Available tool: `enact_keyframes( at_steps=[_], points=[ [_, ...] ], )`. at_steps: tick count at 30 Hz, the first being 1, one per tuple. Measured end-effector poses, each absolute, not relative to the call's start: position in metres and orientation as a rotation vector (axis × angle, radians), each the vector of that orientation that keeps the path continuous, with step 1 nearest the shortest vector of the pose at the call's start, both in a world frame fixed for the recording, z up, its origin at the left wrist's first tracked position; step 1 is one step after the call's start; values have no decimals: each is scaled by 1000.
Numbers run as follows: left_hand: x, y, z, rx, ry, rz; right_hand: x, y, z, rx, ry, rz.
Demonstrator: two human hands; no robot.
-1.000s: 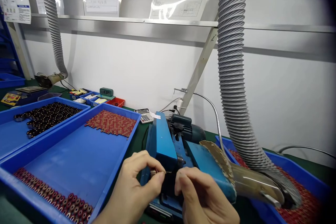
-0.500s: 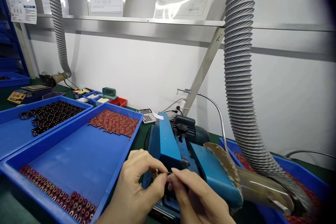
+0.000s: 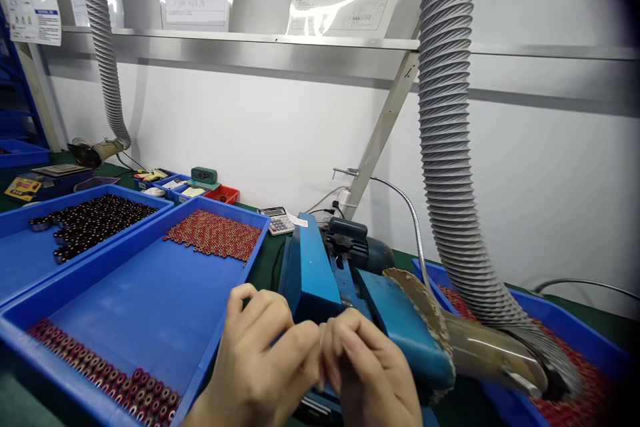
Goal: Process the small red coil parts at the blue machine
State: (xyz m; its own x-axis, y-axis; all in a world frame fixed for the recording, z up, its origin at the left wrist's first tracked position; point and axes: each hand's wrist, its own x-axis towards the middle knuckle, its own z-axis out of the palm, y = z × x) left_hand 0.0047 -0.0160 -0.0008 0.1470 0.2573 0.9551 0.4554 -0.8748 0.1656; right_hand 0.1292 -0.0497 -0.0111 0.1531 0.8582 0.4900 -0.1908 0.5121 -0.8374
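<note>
My left hand and my right hand meet in front of the blue machine, fingertips against fingertips. The fingers of both are curled into a pinch. Whatever lies between them is hidden behind the knuckles. Left of my left hand is a large blue tray. Rows of small red ring-shaped parts line its near edge, and a dense patch of similar red rings fills its far end.
A second blue tray holds black round parts. Behind stand a clock, a red bin and a calculator. On the right, a grey ribbed hose comes down over another tray of red parts.
Both hands have curled further and rolled, so the small thing visible at their fingertips before is now covered. The view has shifted slightly to the right.
</note>
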Motion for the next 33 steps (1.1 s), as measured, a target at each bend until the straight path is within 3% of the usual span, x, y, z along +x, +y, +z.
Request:
enact_keyframes(
  at_steps=[8,10,15,17,20,24,27,30,33],
  points=[
    [3,-15,4,-2458,-678,-1945,122,-48,-10,-702,-1409,-53],
    [4,-15,3,-2382,-661,-1853,120,-49,-11,-826,-1387,20],
    [5,-16,2,-2286,-662,-1808,133,-49,-11,-688,-1220,840],
    [5,-16,3,-2373,-696,-1913,141,-47,-10,-591,-1323,716],
    [4,-15,5,-2535,-719,-2043,146,-44,-8,-594,-1565,253],
    [6,-15,3,-2514,-688,-1997,138,-46,-10,-737,-1607,-78],
    [7,-15,1,-2325,-670,-1836,130,-51,-11,-977,-1440,154],
    [7,-16,2,-2249,-677,-1790,127,-54,-10,-865,-1260,555],
    [5,-16,4,-2324,-694,-1909,129,-53,-8,-734,-1238,456]
  ],
)
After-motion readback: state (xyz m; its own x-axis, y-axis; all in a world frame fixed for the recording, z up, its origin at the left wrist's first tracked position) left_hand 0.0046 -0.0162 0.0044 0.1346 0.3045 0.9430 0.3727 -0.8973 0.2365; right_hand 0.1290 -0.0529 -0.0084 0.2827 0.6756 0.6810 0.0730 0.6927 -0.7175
